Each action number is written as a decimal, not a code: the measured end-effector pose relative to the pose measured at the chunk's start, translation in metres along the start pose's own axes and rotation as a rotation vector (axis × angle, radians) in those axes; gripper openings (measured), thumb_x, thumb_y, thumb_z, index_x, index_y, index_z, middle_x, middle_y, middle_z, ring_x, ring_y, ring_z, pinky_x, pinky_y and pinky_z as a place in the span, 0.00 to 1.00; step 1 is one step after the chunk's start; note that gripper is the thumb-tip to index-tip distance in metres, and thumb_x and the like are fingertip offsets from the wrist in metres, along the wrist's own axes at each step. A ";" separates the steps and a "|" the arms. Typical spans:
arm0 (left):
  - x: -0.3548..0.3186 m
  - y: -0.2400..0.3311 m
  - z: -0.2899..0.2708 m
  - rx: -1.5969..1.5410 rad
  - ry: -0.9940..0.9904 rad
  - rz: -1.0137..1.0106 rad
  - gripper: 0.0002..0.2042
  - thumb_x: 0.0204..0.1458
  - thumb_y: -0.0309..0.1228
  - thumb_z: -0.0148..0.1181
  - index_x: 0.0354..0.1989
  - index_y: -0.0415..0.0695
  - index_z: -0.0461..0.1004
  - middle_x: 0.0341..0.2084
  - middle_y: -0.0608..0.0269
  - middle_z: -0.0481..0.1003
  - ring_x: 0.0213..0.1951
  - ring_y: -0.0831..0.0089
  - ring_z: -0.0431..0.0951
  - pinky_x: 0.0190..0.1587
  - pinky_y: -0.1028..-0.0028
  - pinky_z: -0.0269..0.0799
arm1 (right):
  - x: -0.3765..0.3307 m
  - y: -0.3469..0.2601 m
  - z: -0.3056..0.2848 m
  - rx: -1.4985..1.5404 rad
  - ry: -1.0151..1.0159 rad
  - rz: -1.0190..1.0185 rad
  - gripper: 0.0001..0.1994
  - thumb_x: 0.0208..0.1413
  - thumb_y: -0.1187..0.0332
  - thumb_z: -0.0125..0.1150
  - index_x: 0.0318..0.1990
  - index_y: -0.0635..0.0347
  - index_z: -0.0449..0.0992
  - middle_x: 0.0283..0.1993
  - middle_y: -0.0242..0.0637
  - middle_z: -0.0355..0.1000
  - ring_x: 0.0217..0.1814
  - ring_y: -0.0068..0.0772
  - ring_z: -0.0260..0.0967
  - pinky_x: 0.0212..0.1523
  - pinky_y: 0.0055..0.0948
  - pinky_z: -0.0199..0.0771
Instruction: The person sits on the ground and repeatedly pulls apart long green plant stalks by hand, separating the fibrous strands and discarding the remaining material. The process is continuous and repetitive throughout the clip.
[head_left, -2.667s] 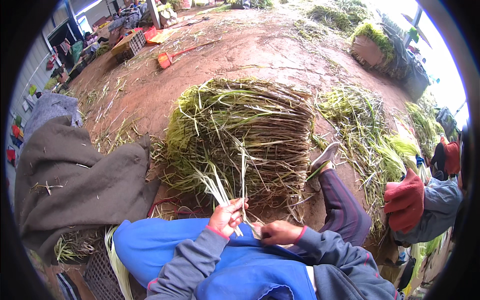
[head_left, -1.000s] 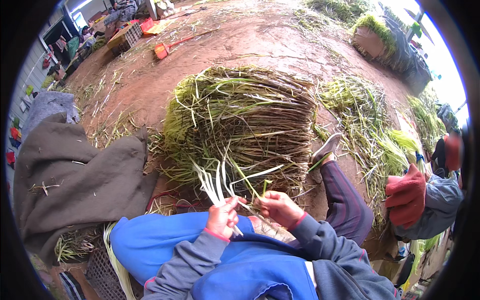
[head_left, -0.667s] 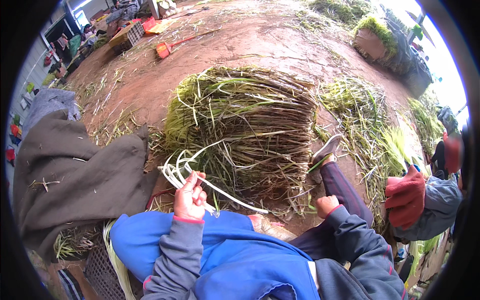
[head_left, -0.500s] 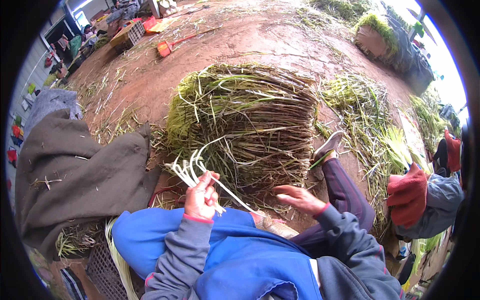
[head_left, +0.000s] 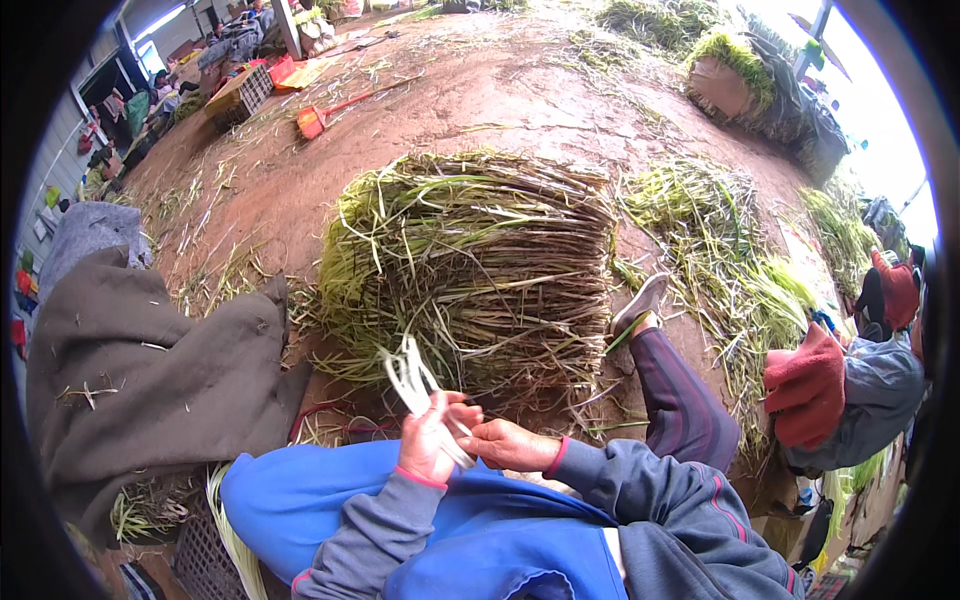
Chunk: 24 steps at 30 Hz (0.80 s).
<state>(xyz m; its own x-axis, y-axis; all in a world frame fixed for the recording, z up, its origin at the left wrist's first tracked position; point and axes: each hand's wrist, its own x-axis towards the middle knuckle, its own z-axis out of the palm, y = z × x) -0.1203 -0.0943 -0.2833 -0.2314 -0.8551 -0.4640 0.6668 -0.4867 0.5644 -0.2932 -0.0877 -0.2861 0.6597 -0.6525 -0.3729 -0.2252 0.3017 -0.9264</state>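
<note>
A small bunch of pale, slender leafy-vegetable stalks (head_left: 408,378) is gripped in my left hand (head_left: 428,440), above my blue-covered lap. The white ends stick up past the fingers and are slightly smeared by motion; the lower ends slant out below the hand. Against it, on the right, my right hand (head_left: 512,446) is closed, its fingertips meeting the stalks beside the left fingers. What the right fingers pinch is hidden. Just beyond both hands lies a big, thick stack of long green and brownish stalks (head_left: 490,270), its leafy green end to the left.
A dark brown cloth (head_left: 150,370) covers something at left, beside a plastic crate (head_left: 205,530). Loose greens (head_left: 700,230) litter the floor at right, near another person in a red garment (head_left: 808,385). Farther off lie an orange-headed tool (head_left: 312,122) and a bundle under dark sheeting (head_left: 800,120).
My right hand has moved left and closed beside my left hand. The left hand, with the stalks, has shifted slightly right and toward me. The whole view has also shifted a little.
</note>
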 end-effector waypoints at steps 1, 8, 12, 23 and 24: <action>0.001 0.009 0.000 -0.033 0.075 0.058 0.14 0.63 0.39 0.49 0.43 0.38 0.70 0.27 0.56 0.76 0.30 0.66 0.78 0.37 0.67 0.76 | 0.004 0.001 -0.008 -0.090 -0.045 -0.046 0.18 0.65 0.56 0.48 0.32 0.61 0.75 0.21 0.31 0.66 0.23 0.24 0.62 0.25 0.31 0.65; 0.002 0.097 -0.020 -0.152 0.390 0.495 0.17 0.60 0.47 0.52 0.35 0.44 0.71 0.10 0.78 0.57 0.09 0.88 0.50 0.10 0.82 0.46 | 0.050 0.001 -0.142 -1.110 0.946 -0.317 0.03 0.50 0.75 0.51 0.32 0.58 0.67 0.25 0.44 0.70 0.26 0.49 0.71 0.26 0.44 0.71; 0.013 0.064 -0.023 -0.245 0.227 -0.013 0.16 0.59 0.44 0.55 0.40 0.42 0.74 0.08 0.79 0.56 0.07 0.86 0.48 0.09 0.82 0.45 | 0.074 -0.001 -0.181 -1.380 1.002 -0.237 0.05 0.49 0.73 0.54 0.34 0.57 0.68 0.35 0.44 0.66 0.35 0.45 0.70 0.32 0.40 0.70; 0.009 -0.028 -0.015 0.005 0.103 -0.360 0.14 0.58 0.35 0.58 0.46 0.37 0.71 0.38 0.59 0.77 0.14 0.88 0.57 0.14 0.83 0.51 | -0.029 0.008 -0.049 -0.259 0.201 0.068 0.10 0.55 0.67 0.63 0.37 0.65 0.71 0.26 0.35 0.71 0.28 0.23 0.67 0.27 0.28 0.69; 0.007 -0.028 -0.012 -0.005 0.074 -0.370 0.13 0.59 0.34 0.57 0.46 0.38 0.72 0.37 0.60 0.77 0.14 0.88 0.57 0.14 0.83 0.51 | -0.038 0.007 -0.037 -0.110 0.161 0.128 0.09 0.58 0.67 0.62 0.36 0.64 0.70 0.27 0.28 0.68 0.28 0.18 0.64 0.27 0.23 0.67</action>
<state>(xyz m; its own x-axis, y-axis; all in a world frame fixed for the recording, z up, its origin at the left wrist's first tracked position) -0.1322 -0.0843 -0.3106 -0.4056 -0.6066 -0.6838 0.5510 -0.7591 0.3466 -0.3460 -0.0865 -0.2804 0.4995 -0.7192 -0.4830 -0.3824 0.3172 -0.8678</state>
